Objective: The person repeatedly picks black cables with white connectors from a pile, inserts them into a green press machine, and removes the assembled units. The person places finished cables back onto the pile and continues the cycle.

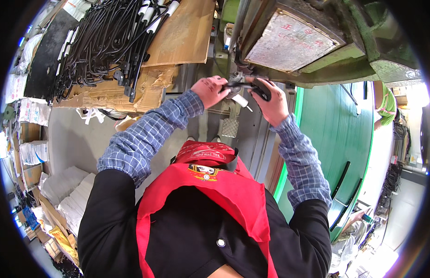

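Both hands meet in front of the green machine, at the top middle of the view. My left hand (209, 92) pinches one end of a dark part (241, 84), blurred, with its thumb and fingers. Gripping the other end is my right hand (270, 100), its fingers curled over a black piece. Just below the part a white sleeve (239, 100) with a thin rod tip slants down to the right; whether it is joined to the part, I cannot tell. A metal fitting (236, 75) of the machine is right behind the hands, partly hidden.
Black bent rods (104, 45), several with white sleeves, lie piled on cardboard (182, 38) at upper left. The green machine's plate (293, 41) bears writing. A foot pedal (230, 127) is below. Black strips (341, 179) lie on a green tabletop (334, 132); beyond it is another person (387, 106).
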